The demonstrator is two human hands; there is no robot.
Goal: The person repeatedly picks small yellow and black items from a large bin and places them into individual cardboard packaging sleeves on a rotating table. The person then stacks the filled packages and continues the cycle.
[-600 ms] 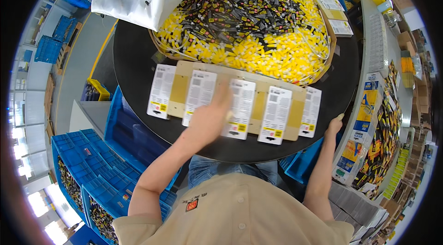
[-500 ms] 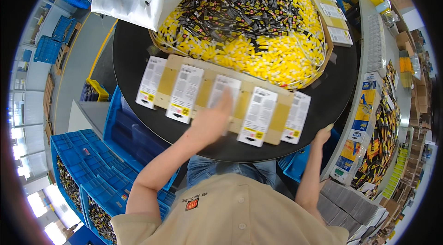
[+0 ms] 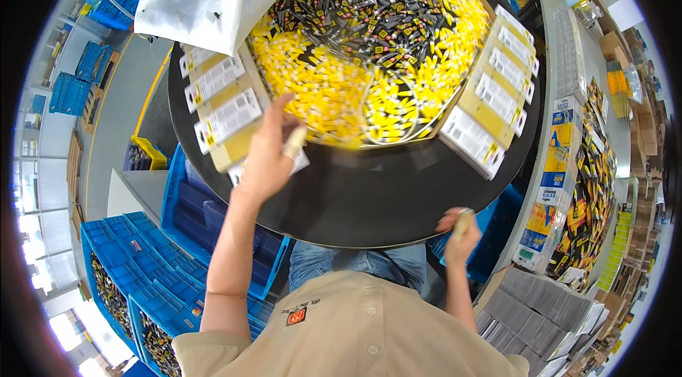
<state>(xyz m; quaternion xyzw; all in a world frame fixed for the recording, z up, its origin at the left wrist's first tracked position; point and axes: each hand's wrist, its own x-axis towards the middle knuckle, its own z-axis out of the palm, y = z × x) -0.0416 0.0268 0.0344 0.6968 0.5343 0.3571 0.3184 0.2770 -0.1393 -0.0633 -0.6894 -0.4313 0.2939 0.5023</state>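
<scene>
A black round table (image 3: 355,199) stands in front of me. A tan board (image 3: 238,150) on its left carries several white printed cards (image 3: 229,121). My left hand (image 3: 266,157) is over this board's near end, beside the heap, fingers stretched and apart, with a beige cover on the thumb; it hides part of a card. Small yellow-and-white pieces (image 3: 398,104) are heaped in the middle, blurred close to that hand. Black labelled pieces (image 3: 355,8) lie behind them. At the near right rim is my right hand (image 3: 462,236), loosely curled, slightly blurred, with nothing seen in it.
Another tan board (image 3: 465,104) with white cards lies along the table's right side. A white plastic sheet (image 3: 188,18) hangs over the back left edge. Blue crates (image 3: 142,249) stand at left, grey stacks (image 3: 522,309) and packaged goods (image 3: 586,214) at right.
The table has turned clockwise: the card board from in front of me is now at left, and the other has come nearer on the right. My right hand has left the rim.
</scene>
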